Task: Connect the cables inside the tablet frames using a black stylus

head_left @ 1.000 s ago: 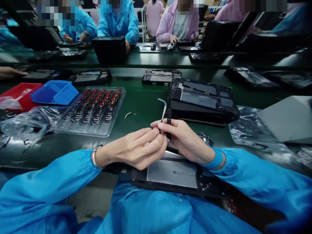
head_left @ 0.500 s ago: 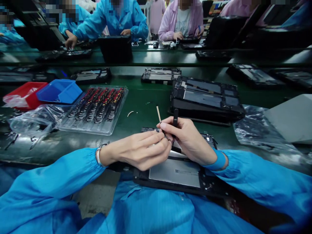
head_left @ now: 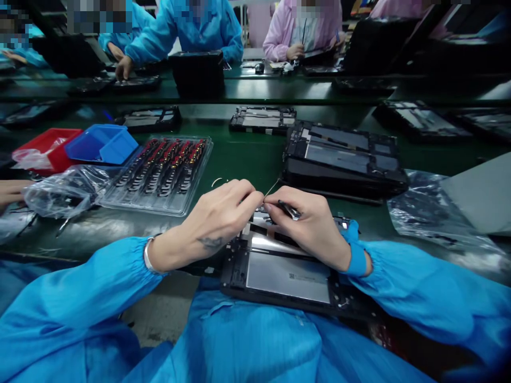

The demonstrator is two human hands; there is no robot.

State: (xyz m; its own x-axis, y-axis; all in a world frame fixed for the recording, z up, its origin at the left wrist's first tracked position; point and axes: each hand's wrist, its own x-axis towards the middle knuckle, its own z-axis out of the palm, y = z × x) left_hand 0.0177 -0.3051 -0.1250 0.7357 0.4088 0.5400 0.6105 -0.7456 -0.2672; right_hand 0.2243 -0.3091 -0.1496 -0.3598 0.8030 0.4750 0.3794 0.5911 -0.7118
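While both hands meet at the middle of the view, the scene runs as follows.

Table: a long green bench (head_left: pixel 239 159) fills the view from 9 to 3 o'clock, with a second row behind it at 12 o'clock where other people in blue and pink coats work.
Stack: opened tablet frames (head_left: pixel 343 157) lie piled at 2 o'clock from the hands, near them but apart.
Tray: a clear plastic tray of small red and black parts (head_left: pixel 159 173) sits at 10 o'clock, just beside the left hand.
Bins: a blue bin (head_left: pixel 101 144) rests against a red bin (head_left: pixel 43 149) at 10 o'clock, farther out.
Bags: crumpled clear bags (head_left: pixel 66 191) lie at 9 o'clock; another bag (head_left: pixel 423 210) lies at 3 o'clock under a grey sheet (head_left: pixel 479 197).
Tablet: an opened tablet (head_left: pixel 287 274) with a grey battery panel lies at 6 o'clock from the hands, at the table's near edge over the person's lap.
Left hand (head_left: pixel 217 218): fingers drawn narrow, pinching one end of a thin pale strip (head_left: pixel 272 187) above the tablet's top edge.
Right hand (head_left: pixel 309 223): closed around a slim black tool (head_left: pixel 288 209), its fingertips touching the left hand's fingertips at the strip.
Other hand: a co-worker's hand (head_left: pixel 10 191) shows at the 9 o'clock edge.
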